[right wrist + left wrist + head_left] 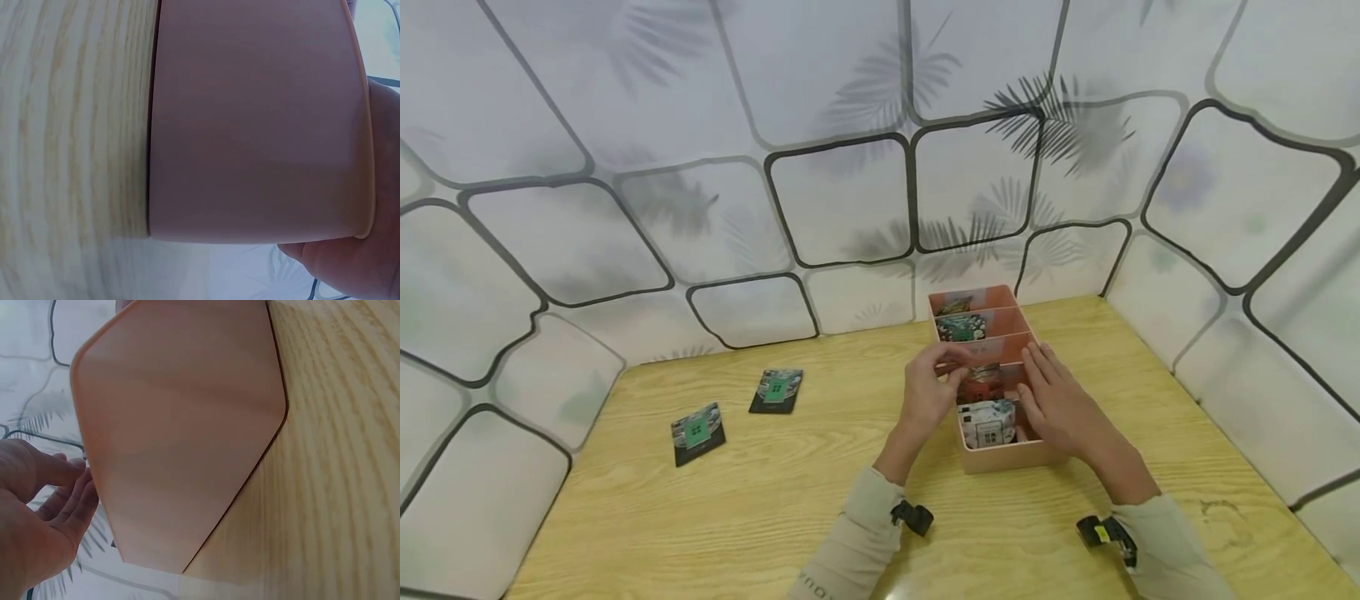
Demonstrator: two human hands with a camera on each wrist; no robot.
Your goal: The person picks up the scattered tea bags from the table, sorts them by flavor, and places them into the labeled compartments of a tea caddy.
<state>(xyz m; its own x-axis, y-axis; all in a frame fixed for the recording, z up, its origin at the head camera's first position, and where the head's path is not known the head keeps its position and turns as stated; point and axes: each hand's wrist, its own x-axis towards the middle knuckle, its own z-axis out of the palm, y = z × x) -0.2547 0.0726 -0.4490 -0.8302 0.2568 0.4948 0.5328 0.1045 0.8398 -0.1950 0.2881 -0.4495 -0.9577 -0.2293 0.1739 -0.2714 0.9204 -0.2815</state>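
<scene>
Fingers of my left hand (925,390) curl at the box's (1011,458) left rim, grasp unclear to me; my right hand (1063,410) rests straight-fingered over its right rim. Packets (988,417) inside bear unreadable labels (990,434).

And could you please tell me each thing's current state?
Box: upright, open-topped, divided.
Leftmost packet: flat on the table.
Other loose packet: also flat.
White packet: standing, box's near end.
Red packet: behind it, partly hidden.
Patterned packet: inside, farther back.
Farthest packet: inside, far end.
Left hand: fingers bent; grip unclear.
Right hand: fingers extended over rim.
</scene>
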